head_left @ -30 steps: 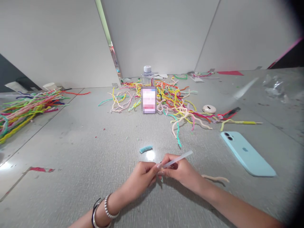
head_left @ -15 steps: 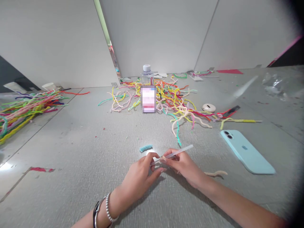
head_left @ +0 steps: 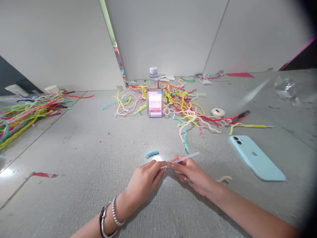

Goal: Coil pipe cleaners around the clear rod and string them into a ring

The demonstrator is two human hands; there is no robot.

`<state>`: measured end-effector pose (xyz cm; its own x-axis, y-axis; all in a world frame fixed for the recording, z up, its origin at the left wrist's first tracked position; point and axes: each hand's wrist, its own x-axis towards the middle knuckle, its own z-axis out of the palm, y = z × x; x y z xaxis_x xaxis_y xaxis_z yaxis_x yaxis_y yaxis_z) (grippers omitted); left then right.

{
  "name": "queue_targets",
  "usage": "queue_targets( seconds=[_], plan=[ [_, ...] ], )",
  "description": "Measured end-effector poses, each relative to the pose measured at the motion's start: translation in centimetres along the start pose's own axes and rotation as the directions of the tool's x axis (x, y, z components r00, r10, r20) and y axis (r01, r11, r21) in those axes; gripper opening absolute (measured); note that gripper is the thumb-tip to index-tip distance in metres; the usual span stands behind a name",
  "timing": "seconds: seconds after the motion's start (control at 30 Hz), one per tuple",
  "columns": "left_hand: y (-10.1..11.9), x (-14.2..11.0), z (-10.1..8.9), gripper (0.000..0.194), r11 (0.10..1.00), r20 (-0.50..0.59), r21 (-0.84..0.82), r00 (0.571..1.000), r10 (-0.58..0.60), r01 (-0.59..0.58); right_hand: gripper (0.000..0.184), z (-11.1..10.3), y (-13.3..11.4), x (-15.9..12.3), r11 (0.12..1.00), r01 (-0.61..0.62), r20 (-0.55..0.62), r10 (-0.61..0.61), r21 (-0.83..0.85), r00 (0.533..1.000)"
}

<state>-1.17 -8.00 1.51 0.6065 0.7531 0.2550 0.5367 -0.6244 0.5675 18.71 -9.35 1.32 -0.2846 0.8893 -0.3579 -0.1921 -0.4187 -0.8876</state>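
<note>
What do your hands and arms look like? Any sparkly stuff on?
My left hand has a silvery beaded bracelet, a smooth silvery bangle and a black band at its wrist. My right hand has what looks like a shiny ring. No sleeves show on either forearm.

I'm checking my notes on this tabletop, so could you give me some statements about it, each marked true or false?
1. The right hand holds a translucent stick. True.
2. The phone lies to the left of both hands. False: the phone lies to the right of them.
3. A beaded bracelet circles the left wrist. True.
4. The bottle has a red cap. False: the cap is white.
5. A short, blue, fuzzy piece lies on the table beyond the hands. True.
</note>
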Motion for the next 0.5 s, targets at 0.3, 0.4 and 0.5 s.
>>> queue_targets(
  seconds=[0.3,0.4,0.5],
  plan=[
    [0.19,0.06,0.04,0.025,0.999,-0.035,-0.023,0.999,-0.038,0.037,0.043,0.05,-0.29,0.29,0.999,-0.022,0.047,0.020,0.043,0.999],
    [0.25,0.11,0.02,0.025,0.998,-0.035,-0.018,0.998,-0.057,0.056,0.044,0.09,-0.41,0.20,1.000,-0.012,0.029,0.012,0.001,1.000],
    [0.19,0.14,0.03,0.025,0.997,-0.044,0.009,0.996,-0.079,0.080,0.044,0.13,-0.49,0.11,0.995,0.010,-0.012,-0.011,-0.095,1.000]
  ],
)
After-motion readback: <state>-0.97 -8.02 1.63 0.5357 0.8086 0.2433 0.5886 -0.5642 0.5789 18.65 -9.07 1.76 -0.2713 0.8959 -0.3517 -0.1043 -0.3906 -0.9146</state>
